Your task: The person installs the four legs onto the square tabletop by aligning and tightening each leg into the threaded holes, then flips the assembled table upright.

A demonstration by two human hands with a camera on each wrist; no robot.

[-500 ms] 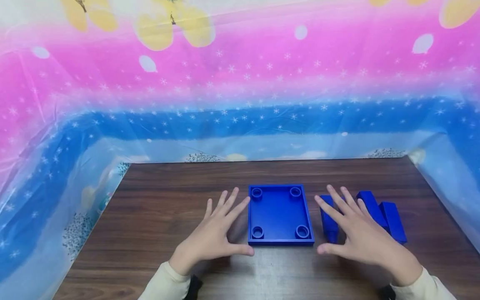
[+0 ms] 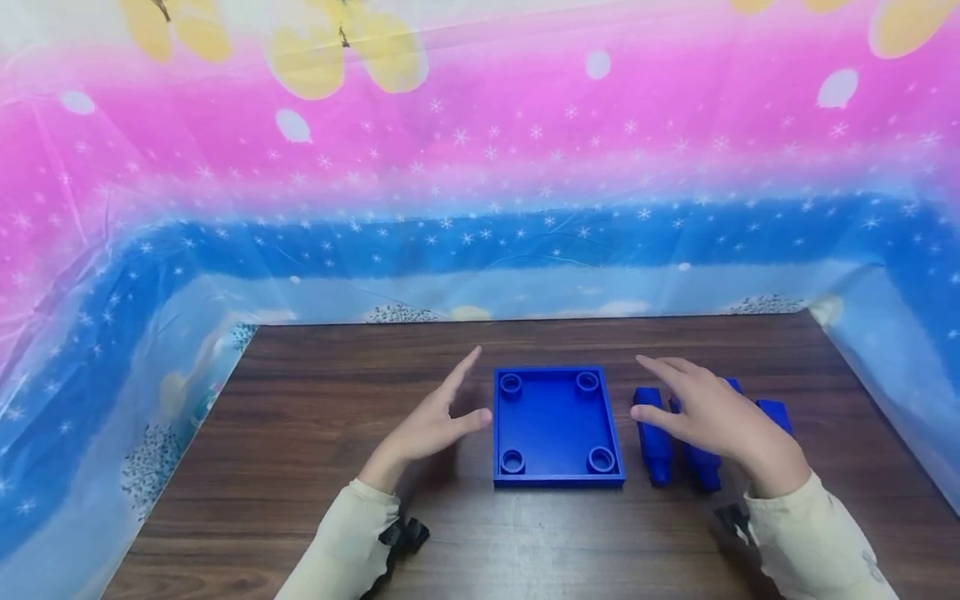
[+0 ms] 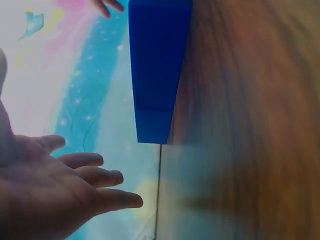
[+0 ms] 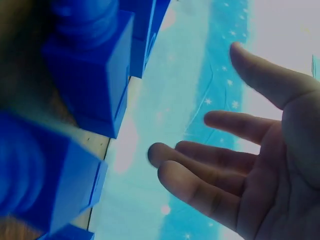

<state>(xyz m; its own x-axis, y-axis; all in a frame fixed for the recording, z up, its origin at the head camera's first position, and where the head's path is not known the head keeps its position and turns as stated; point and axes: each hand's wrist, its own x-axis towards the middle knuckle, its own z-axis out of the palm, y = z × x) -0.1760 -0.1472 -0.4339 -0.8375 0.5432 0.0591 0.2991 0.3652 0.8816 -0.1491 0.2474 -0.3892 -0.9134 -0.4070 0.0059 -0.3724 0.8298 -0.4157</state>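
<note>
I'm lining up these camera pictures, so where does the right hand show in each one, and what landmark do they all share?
Head view: the right hand is right of centre, to the right of the blue tray.
Left wrist view: only fingers, at the top edge, left of centre.
Right wrist view: large, along the right side.
Shared landmark: the backdrop's blue band.

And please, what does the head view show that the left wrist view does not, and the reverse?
Only the head view shows the four rings in the tray, the blue legs and both sleeves.
Only the left wrist view shows the palm of the left hand.
Both show the table, the cloth, the left hand, the right hand and the tray, whose inside the wrist view hides.
</note>
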